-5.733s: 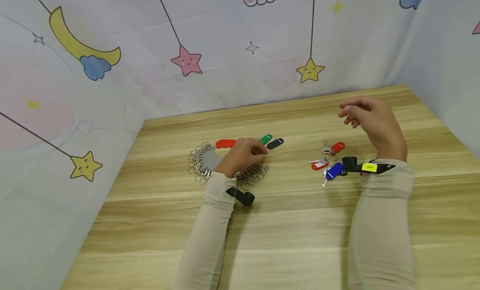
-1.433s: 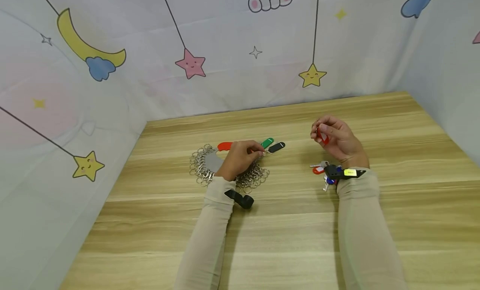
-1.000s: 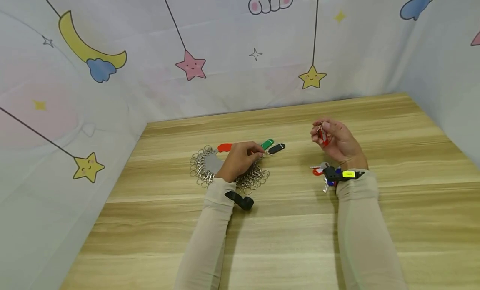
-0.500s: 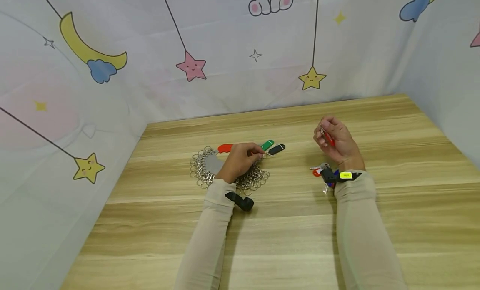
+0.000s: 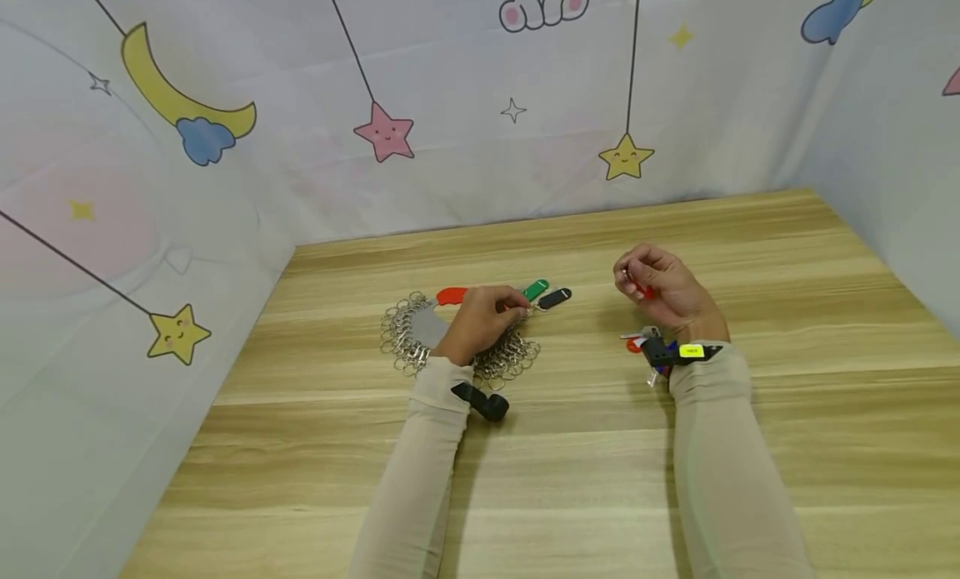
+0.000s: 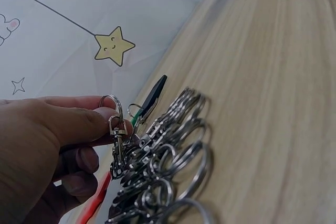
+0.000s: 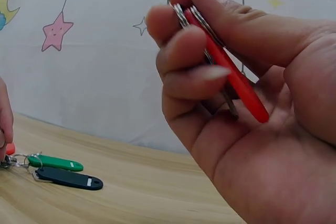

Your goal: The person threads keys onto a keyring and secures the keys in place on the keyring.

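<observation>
The right wrist camera (image 5: 658, 351) partly hides the keys (image 5: 651, 332) from me, toward the right edge of the table (image 5: 570, 496); the right hand (image 5: 678, 296) partly covers its red tag (image 7: 244, 90).

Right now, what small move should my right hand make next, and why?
Probably bring the red key tag over to the metal ring that your left hand pinches. Your right hand holds the tag apart from that ring, while the green key tag and black key tag lie beside your left hand, apparently already hooked on.
</observation>
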`<act>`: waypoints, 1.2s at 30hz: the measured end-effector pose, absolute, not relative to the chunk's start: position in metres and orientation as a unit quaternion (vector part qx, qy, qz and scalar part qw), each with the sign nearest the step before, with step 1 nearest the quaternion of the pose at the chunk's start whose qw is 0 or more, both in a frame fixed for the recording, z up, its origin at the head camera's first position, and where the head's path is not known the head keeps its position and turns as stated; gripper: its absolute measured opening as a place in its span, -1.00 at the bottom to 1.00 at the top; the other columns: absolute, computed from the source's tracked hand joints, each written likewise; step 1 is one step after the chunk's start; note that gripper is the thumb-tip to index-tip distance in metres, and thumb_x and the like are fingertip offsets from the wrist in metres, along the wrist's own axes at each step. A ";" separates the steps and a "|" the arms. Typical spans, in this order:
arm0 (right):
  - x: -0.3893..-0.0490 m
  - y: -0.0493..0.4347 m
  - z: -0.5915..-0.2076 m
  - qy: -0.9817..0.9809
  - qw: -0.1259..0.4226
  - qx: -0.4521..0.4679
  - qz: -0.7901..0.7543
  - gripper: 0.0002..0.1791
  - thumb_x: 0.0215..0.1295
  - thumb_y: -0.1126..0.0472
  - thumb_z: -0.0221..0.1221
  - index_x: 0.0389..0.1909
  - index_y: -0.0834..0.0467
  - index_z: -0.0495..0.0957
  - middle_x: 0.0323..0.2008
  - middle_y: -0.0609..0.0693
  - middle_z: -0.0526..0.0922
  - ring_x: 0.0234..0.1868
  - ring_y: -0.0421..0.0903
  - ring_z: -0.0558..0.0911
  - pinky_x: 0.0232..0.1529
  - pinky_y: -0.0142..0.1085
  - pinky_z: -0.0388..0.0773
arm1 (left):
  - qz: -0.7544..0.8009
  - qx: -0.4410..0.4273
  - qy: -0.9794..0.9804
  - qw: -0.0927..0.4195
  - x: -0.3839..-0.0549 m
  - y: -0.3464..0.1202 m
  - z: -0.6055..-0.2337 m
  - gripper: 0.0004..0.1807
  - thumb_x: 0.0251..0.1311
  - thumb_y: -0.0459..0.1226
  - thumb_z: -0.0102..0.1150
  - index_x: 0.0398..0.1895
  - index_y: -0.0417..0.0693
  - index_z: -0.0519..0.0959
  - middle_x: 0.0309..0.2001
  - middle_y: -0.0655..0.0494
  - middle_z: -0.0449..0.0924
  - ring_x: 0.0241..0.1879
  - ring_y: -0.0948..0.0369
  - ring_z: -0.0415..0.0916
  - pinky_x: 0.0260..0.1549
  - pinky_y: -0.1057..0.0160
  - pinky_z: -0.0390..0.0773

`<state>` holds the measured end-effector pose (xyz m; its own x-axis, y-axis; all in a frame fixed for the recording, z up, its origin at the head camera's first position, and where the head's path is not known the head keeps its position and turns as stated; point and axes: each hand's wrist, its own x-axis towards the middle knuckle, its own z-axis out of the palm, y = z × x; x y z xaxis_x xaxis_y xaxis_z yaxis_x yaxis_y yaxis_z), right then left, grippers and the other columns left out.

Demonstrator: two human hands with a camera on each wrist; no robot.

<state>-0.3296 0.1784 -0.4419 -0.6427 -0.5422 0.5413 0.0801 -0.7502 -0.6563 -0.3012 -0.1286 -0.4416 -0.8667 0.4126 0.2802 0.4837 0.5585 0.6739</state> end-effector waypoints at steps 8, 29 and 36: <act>-0.325 0.177 -0.443 0.329 0.220 -0.399 -0.827 -0.70 0.55 0.45 -0.06 0.07 0.42 0.62 -0.06 0.25 0.68 -0.23 -0.07 0.64 -0.08 -0.34 0.56 | -0.399 -0.255 -0.879 0.043 -0.301 -0.129 -0.443 -0.89 0.32 -0.39 0.30 -0.17 -0.16 0.76 -0.25 0.12 0.72 -0.36 0.30 0.61 -0.34 0.28 0.59; -0.329 0.169 -0.442 0.373 0.200 -0.410 -0.808 -0.69 0.61 0.44 -0.23 -0.07 0.36 0.53 -0.14 0.19 0.61 -0.18 -0.02 0.59 -0.14 -0.30 0.55 | -0.383 -0.246 -0.890 0.037 -0.300 -0.127 -0.440 -0.89 0.32 -0.37 0.30 -0.16 -0.13 0.76 -0.25 0.14 0.71 -0.37 0.30 0.59 -0.35 0.33 0.56; -0.328 0.141 -0.444 0.550 0.232 -0.283 -0.751 -0.86 0.54 0.43 -0.01 -0.11 0.39 0.52 -0.24 0.25 0.64 -0.37 -0.04 0.62 -0.32 -0.29 0.58 | -0.401 -0.232 -0.884 0.057 -0.297 -0.125 -0.447 -0.88 0.30 -0.32 0.32 -0.16 -0.10 0.77 -0.25 0.15 0.72 -0.35 0.32 0.60 -0.30 0.30 0.57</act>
